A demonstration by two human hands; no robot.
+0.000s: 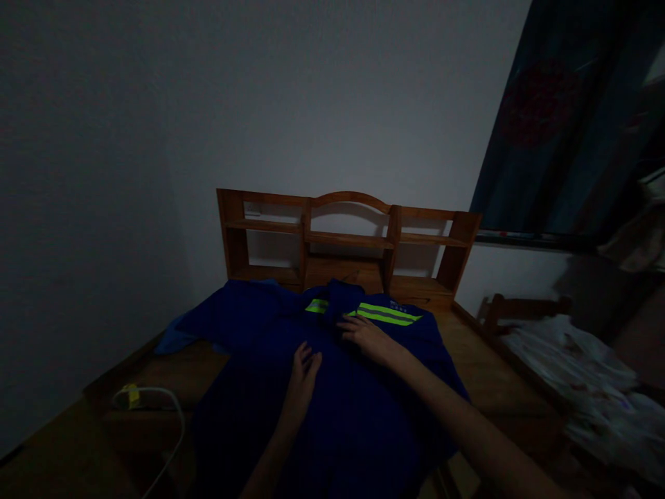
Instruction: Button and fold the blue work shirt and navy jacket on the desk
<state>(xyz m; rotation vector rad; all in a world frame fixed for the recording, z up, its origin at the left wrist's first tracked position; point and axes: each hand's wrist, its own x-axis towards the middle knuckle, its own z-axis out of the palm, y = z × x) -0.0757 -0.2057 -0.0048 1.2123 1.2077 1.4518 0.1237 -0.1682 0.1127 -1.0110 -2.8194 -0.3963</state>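
A: Where do you see the blue garment (332,430)?

B: In my head view it lies spread at six o'clock, on the wooden surface (503,360). From its middle, the wooden shelf (350,240) stands at twelve.

A: And the hands?

B: The left hand (305,371) is a little past six o'clock, above the cloth, its fingers bent loosely and apart, gripping nothing that I can see. The right hand (366,336), at five, has its fingers spread just beside the yellow-green stripe (387,314). If they press the fabric, I cannot tell.

A: Other things?

B: A pale cable (181,417) at eight, plastic bags (587,374) at four.
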